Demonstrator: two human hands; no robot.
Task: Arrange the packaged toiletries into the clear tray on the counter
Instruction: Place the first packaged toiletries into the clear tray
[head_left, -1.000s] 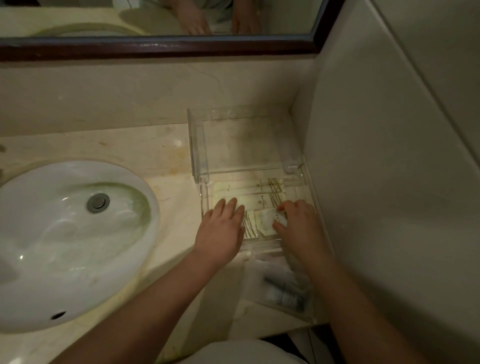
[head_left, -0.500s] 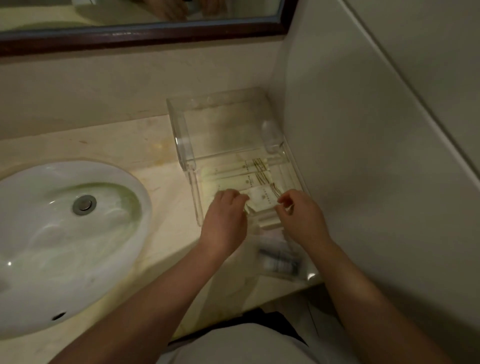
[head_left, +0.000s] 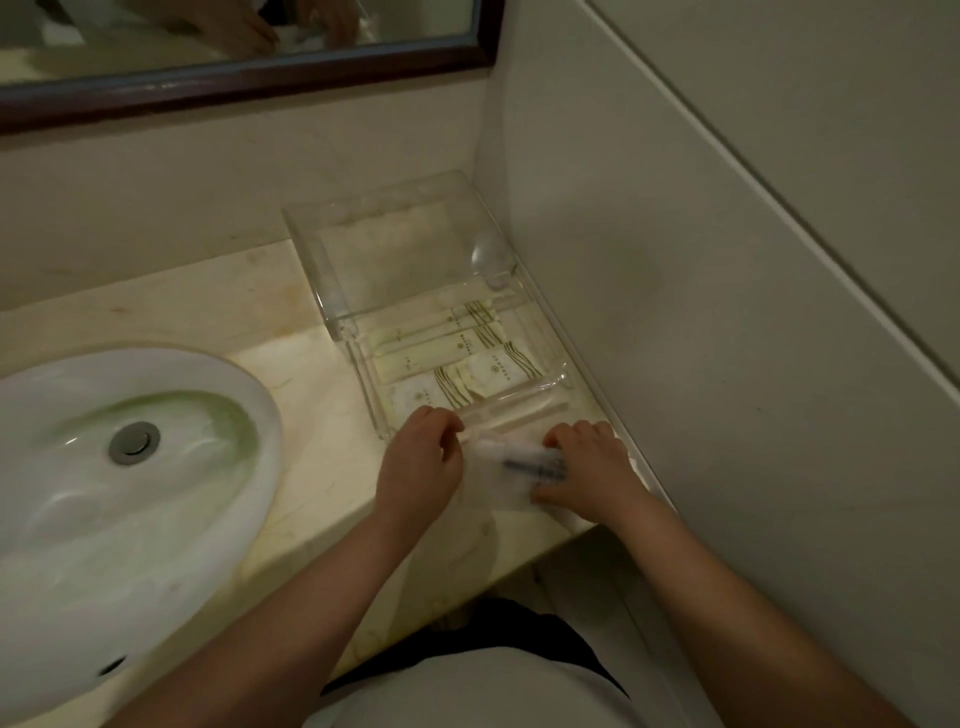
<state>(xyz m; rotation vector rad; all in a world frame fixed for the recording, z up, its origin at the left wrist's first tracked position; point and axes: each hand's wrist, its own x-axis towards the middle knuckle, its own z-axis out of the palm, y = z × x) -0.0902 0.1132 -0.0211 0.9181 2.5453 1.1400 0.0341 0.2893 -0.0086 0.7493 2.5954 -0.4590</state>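
A clear tray (head_left: 358, 364) sits in the counter's back right corner against the wall. Several cream toiletry packets (head_left: 467, 364) with brown wavy stripes lie flat in its front half. Just in front of the tray, a clear plastic packet (head_left: 519, 460) with a dark item inside lies on or just over the counter. My left hand (head_left: 421, 462) pinches its left end with curled fingers. My right hand (head_left: 587, 462) grips its right end, thumb at the near edge.
A white oval sink (head_left: 104, 493) with a metal drain fills the left of the counter. The side wall (head_left: 675, 312) rises just right of the tray. A dark-framed mirror (head_left: 249, 83) hangs above. The counter's front edge runs close below my hands.
Both hands came back out of the tray toward me and took hold of the clear packet in front of it. The striped packets stay in the tray.
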